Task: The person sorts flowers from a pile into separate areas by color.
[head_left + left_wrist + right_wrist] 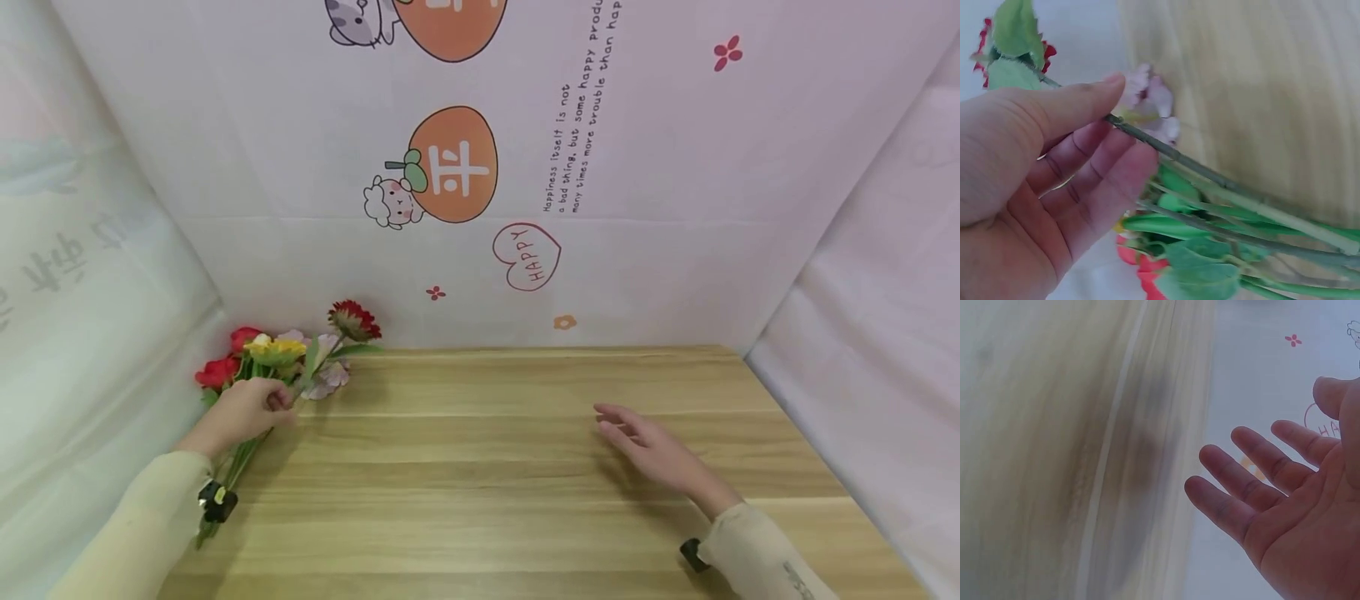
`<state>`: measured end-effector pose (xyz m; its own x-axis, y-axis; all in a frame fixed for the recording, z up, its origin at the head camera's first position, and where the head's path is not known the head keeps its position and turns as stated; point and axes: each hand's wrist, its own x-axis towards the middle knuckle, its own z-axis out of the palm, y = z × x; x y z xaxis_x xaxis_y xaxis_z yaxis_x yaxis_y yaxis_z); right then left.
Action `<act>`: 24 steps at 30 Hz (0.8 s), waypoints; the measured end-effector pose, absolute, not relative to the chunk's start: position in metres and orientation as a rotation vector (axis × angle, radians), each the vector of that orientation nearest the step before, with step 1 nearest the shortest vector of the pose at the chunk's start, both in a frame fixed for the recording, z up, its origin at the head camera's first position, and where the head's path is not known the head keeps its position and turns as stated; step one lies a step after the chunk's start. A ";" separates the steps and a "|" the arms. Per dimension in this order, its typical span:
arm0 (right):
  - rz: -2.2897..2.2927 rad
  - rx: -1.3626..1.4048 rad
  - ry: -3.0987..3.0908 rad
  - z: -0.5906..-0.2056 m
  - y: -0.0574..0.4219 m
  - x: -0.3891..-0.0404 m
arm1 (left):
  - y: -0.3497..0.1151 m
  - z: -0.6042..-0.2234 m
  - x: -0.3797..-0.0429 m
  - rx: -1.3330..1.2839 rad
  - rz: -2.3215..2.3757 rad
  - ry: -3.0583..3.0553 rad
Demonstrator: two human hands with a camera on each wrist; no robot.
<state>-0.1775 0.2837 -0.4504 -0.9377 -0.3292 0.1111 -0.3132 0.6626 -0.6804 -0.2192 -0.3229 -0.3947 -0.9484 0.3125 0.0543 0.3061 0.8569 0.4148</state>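
My left hand (246, 410) pinches the thin stem (1194, 165) of a dark red artificial flower (354, 321) between thumb and fingers. That bloom leans up and to the right, above the others. Beneath and behind the hand lies a bunch of artificial flowers: red blooms (217, 372), a yellow bloom (276, 351) and a pale pink bloom (327, 381). Their green stems (243, 458) run toward the near left, partly behind the sleeve. Over the right half of the table, my right hand (651, 450) hovers with fingers relaxed and nothing in it.
The wood-grain table (465, 500) meets a white printed backdrop (652, 250) at its far edge. White cloth also hangs along the left side (82, 317) and right side (877, 350). A small black device is worn at each wrist.
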 end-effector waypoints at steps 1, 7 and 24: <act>-1.160 -0.555 2.839 -0.450 0.283 -0.178 | -0.321 -0.391 -0.219 0.486 0.700 3.004; -1.153 -0.586 2.815 -0.444 0.277 -0.178 | -0.306 -0.375 -0.218 0.371 0.972 2.850; -1.607 -0.510 2.179 -0.430 0.237 -0.173 | -0.224 -0.388 -0.219 0.339 1.628 2.413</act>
<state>-0.1726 0.2374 -0.4300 -0.8602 -0.5019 -0.0906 -0.0617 0.2789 -0.9583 -0.2193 -0.2235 -0.3876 -0.9514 0.3046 -0.0456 0.0718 0.3633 0.9289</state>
